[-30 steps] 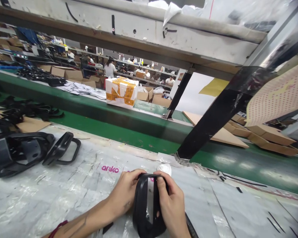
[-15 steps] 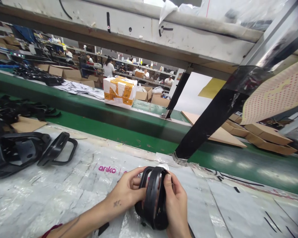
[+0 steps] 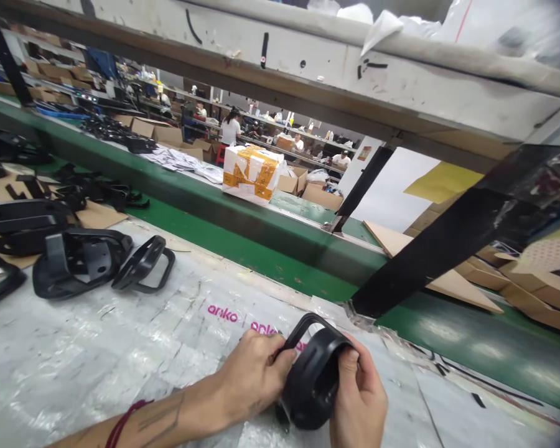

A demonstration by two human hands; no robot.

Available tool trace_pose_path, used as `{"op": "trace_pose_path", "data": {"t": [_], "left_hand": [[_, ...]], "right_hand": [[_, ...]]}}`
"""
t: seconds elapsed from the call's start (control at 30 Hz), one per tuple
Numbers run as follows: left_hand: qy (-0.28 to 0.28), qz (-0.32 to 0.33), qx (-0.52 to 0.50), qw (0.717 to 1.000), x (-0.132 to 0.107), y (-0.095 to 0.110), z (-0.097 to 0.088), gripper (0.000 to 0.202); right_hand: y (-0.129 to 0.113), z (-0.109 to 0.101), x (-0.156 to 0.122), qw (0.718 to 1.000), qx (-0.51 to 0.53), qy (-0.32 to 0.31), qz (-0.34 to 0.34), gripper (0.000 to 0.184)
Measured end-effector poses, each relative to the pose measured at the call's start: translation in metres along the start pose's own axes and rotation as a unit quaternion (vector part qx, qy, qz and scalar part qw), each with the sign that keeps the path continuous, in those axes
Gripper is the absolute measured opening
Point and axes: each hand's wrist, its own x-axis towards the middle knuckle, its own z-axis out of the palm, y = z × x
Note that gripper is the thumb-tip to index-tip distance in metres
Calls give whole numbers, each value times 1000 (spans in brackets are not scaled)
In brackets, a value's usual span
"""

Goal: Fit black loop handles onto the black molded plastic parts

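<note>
Both my hands hold one black plastic part (image 3: 313,381), an oval shell with a thin frame sticking up at its top. My left hand (image 3: 256,373) grips its left side, fingers curled over the frame. My right hand (image 3: 360,398) wraps the right side from below, thumb on the rim. The part sits low in the middle of the view, just above a plastic-covered worktable (image 3: 121,348) printed with pink "anko" lettering (image 3: 223,313).
More black plastic shells (image 3: 77,261) and a loose frame (image 3: 144,266) lie at the table's left. A green conveyor (image 3: 242,249) runs behind, carrying a taped white box (image 3: 251,172) and flat cardboard (image 3: 429,267). A black diagonal strut (image 3: 448,249) rises at right. Other people work far behind.
The view has swung left and down. In my hands the black part has turned from edge-on to show its rounded outer shell, with the frame now pointing up and left.
</note>
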Motion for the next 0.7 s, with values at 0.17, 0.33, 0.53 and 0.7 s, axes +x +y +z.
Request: {"op": "trace_pose_path", "data": {"t": [0.17, 0.33, 0.53, 0.7], "left_hand": [[48, 76, 165, 982, 3, -4, -5, 32], [60, 118, 245, 961, 4, -7, -9, 29], [46, 103, 184, 977, 6, 0, -11, 18], [-52, -19, -80, 995, 10, 10, -16, 20]], "right_hand": [[-3, -1, 1, 997, -27, -45, -57, 49], [-4, -2, -2, 982, -85, -40, -163, 36], [-2, -15, 10, 933, -151, -85, -315, 25], [4, -13, 9, 896, -134, -160, -392, 22]]}}
